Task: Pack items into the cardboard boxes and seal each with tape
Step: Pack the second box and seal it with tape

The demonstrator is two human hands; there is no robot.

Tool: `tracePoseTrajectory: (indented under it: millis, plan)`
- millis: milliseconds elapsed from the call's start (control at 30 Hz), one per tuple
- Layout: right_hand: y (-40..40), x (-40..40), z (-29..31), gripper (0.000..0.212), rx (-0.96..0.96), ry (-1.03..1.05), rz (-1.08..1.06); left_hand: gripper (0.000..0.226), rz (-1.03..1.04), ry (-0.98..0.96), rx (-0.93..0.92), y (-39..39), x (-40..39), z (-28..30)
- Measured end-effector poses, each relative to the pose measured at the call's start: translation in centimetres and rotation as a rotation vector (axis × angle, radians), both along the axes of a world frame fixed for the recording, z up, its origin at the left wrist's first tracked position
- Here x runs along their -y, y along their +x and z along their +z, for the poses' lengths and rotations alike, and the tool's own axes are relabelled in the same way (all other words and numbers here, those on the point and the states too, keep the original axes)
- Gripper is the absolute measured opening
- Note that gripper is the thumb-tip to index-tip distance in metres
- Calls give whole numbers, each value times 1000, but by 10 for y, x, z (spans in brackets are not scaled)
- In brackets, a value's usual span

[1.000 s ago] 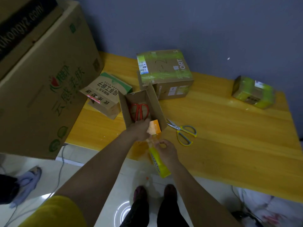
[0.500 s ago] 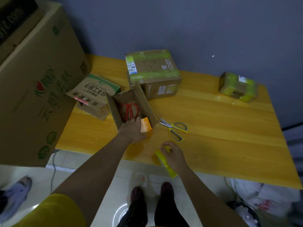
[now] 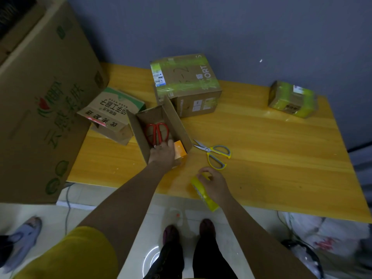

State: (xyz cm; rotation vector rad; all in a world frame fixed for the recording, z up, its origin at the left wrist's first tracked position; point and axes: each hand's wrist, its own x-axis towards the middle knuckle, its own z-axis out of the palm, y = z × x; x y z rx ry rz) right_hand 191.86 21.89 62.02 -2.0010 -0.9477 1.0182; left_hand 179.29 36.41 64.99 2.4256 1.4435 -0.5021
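A small open cardboard box stands on the yellow wooden table near its front edge. Red-handled scissors lie inside it, with a small orange box at its near end. My left hand rests on the near end of the open box, fingers reaching in beside the orange box. My right hand grips a yellow roll of tape at the table's front edge.
Yellow-and-grey scissors lie right of the open box. A taped box sits behind it, a printed carton to its left, a small taped parcel far right. A huge carton looms at left.
My right hand has moved the tape roll away from the open box, to the right and down to the table's front edge. My left hand stays at the box's near end.
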Motion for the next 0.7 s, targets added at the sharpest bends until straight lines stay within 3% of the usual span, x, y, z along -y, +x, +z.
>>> tracePoseTrajectory:
  millis: [167,233,367,467,567,700]
  plan:
    - [6,5,8,12,-36,30,-50,124,3,-37,-12,-6,0,5]
    - [9,9,15,15,-55,48,-85,132,-11,28,-22,-8,5,9]
    - [18,18,26,10,-73,67,-112,124,-2,265,99,-5,22,22]
    - [25,21,32,14,-113,94,-139,93,-50,463,231,2,34,38]
    - [30,24,41,16,-121,137,-179,76,68,217,274,15,32,48]
    - [45,22,47,21,-91,186,-198,83,331,-32,349,32,11,53]
